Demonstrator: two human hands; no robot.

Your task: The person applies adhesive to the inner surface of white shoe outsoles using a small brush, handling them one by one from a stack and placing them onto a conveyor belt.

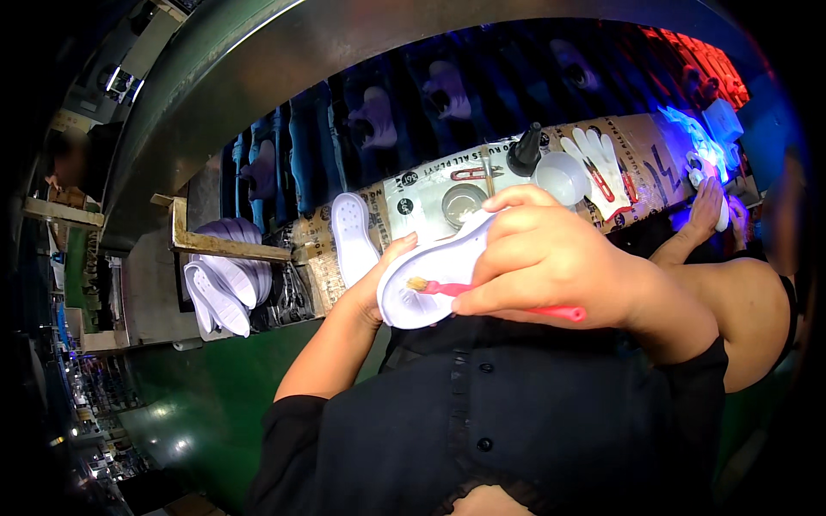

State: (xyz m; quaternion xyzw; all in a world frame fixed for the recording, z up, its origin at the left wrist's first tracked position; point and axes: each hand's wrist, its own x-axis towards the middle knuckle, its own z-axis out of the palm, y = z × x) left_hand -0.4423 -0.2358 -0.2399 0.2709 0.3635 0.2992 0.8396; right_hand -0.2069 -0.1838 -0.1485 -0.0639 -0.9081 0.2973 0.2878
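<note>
A white shoe sole (403, 305), hollow side up, is in my left hand (376, 279); the fingers under it are mostly hidden, and the thumb shows by its edge. My right hand (546, 258) is closed round a red-handled brush (557, 313). Its pale bristles touch the inside of the sole near the rounded end. Beyond my hands, another white sole (351, 236) lies on the bench. A round metal tin (464, 206) and a translucent bowl (561, 177) stand behind my right hand.
Several soles (225, 292) are stacked at the left beside a wooden bar (231, 246). A dark cone-topped bottle (524, 151), a thin brush (488, 172) and white gloves (598, 163) are on the cardboard-covered bench. Dark shoe-shaped pieces (376, 119) line the rack beyond. At right, a co-worker's hands (707, 206) hold a shoe.
</note>
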